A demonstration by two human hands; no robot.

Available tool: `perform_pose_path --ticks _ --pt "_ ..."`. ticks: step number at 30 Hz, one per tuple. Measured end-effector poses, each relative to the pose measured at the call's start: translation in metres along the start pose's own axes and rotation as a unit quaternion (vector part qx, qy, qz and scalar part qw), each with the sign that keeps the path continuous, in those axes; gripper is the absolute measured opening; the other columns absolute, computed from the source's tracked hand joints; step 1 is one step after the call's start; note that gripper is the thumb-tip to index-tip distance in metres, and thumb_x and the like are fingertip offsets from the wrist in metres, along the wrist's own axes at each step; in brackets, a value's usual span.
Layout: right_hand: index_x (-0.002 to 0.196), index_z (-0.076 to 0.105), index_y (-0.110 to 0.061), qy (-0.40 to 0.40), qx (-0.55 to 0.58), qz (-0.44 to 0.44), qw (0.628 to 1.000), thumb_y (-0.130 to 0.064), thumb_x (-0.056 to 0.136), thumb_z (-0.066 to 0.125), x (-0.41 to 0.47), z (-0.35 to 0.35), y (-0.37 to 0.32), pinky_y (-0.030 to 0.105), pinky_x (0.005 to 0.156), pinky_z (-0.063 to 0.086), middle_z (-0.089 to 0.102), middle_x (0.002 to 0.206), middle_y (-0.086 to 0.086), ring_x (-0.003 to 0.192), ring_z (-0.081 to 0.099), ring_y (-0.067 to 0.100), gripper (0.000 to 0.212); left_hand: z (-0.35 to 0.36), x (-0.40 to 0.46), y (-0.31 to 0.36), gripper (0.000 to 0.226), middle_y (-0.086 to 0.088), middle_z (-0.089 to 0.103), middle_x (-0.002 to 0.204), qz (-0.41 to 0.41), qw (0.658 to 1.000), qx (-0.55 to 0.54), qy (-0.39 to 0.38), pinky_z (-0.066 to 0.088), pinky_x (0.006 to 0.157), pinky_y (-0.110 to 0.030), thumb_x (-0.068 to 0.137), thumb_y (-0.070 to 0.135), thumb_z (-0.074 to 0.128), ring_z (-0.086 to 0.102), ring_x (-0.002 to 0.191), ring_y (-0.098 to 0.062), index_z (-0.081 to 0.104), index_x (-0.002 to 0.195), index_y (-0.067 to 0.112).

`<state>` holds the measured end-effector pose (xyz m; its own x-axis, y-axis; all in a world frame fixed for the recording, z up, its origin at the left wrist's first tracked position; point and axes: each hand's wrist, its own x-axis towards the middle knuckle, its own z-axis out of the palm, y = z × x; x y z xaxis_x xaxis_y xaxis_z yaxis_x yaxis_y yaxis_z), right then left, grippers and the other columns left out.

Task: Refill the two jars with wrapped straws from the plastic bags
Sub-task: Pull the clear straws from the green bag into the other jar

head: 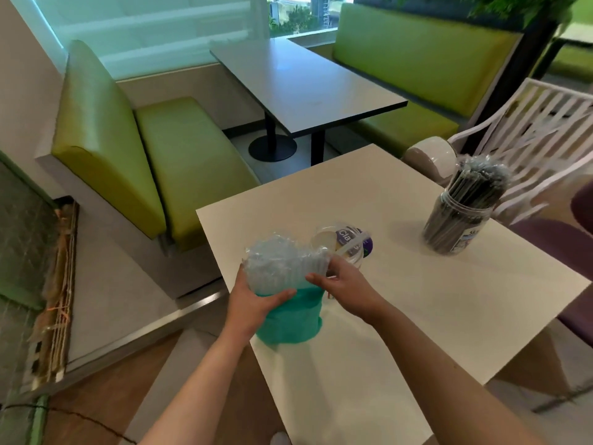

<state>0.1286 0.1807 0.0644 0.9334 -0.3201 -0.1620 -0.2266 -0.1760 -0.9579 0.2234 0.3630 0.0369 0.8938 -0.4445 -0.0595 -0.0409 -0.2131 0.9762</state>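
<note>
A bundle of clear wrapped straws (276, 264) stands in a teal plastic bag (288, 319) at the near left edge of the white table (449, 316). My left hand (253, 303) grips the bag's left side just under the straws. My right hand (340, 284) pinches the straws on the right side of the bundle. Right behind it stands a clear jar (343, 244) with a purple label and one white straw lying across its mouth. A second jar (462, 216), packed with dark wrapped straws, stands at the table's far right.
A white slatted chair (545, 123) stands behind the full jar, with a purple seat (577, 252) at the right edge. Green booth benches (179, 155) and a grey table (305, 85) lie beyond. A step edge drops to the floor on my left.
</note>
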Motion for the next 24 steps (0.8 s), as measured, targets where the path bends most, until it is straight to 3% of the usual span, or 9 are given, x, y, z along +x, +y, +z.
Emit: perform_pose_path --ticks 5,11,14,17,19,22,24 --pt "0.133 0.053 -0.020 0.068 -0.039 0.008 0.997 -0.026 0.097 0.056 0.003 0.015 -0.007 0.010 0.075 0.048 0.060 0.118 -0.008 0.109 0.057 0.008 0.037 -0.002 0.015 0.000 0.098 0.016 0.057 0.122 0.023 0.999 0.026 -0.015 0.051 0.094 -0.035 0.044 0.056 0.091 0.055 0.115 -0.008 0.042 0.127 0.041" --pt "0.123 0.054 -0.026 0.136 -0.003 0.003 0.991 -0.026 0.095 0.060 0.005 0.025 -0.010 0.023 0.082 0.053 0.059 0.116 -0.008 0.108 0.055 0.011 0.029 -0.003 0.027 0.000 0.097 0.009 0.052 0.126 0.038 0.999 0.033 -0.011 0.049 0.097 -0.035 0.049 0.045 0.091 0.051 0.117 -0.011 0.041 0.131 0.031" --pt "0.128 0.054 -0.021 0.161 0.010 -0.009 0.987 -0.029 0.095 0.060 0.007 0.032 -0.013 0.008 0.071 0.045 0.060 0.115 -0.008 0.106 0.056 0.008 0.034 -0.007 0.035 -0.001 0.101 0.010 0.046 0.131 0.047 0.998 0.031 0.002 0.046 0.103 -0.040 0.049 0.039 0.094 0.046 0.122 -0.012 0.037 0.131 0.034" --pt "0.132 0.052 -0.020 0.164 0.004 -0.017 0.986 -0.031 0.096 0.058 0.010 0.037 -0.017 0.004 0.072 0.042 0.060 0.118 -0.007 0.108 0.054 0.007 0.039 -0.010 0.036 0.003 0.111 0.018 0.039 0.134 0.059 0.998 0.017 -0.019 0.041 0.108 -0.037 0.051 0.034 0.094 0.040 0.127 -0.008 0.026 0.138 0.043" --pt "0.131 0.053 -0.020 0.150 -0.011 -0.015 0.988 -0.030 0.096 0.058 0.012 0.040 -0.018 0.010 0.081 0.045 0.061 0.119 -0.005 0.109 0.055 0.009 0.036 -0.009 0.033 0.007 0.123 0.020 0.032 0.134 0.056 0.998 0.009 -0.030 0.037 0.107 -0.029 0.050 0.032 0.094 0.036 0.126 -0.004 0.016 0.143 0.046" --pt "0.126 0.054 -0.024 0.122 -0.025 0.004 0.992 -0.028 0.096 0.059 0.015 0.044 -0.014 0.034 0.097 0.049 0.063 0.118 -0.004 0.111 0.057 0.013 0.030 -0.005 0.029 0.008 0.133 0.018 0.030 0.134 0.060 0.998 0.003 -0.033 0.034 0.101 -0.021 0.047 0.031 0.096 0.036 0.125 -0.002 0.007 0.145 0.049" --pt "0.125 0.055 -0.022 0.112 -0.017 0.010 0.994 -0.026 0.095 0.060 0.017 0.045 -0.014 0.037 0.100 0.048 0.064 0.119 -0.004 0.113 0.058 0.014 0.030 -0.003 0.029 0.009 0.129 0.017 0.033 0.132 0.059 0.998 0.006 -0.021 0.035 0.095 -0.015 0.051 0.029 0.096 0.039 0.120 -0.001 0.009 0.145 0.047"
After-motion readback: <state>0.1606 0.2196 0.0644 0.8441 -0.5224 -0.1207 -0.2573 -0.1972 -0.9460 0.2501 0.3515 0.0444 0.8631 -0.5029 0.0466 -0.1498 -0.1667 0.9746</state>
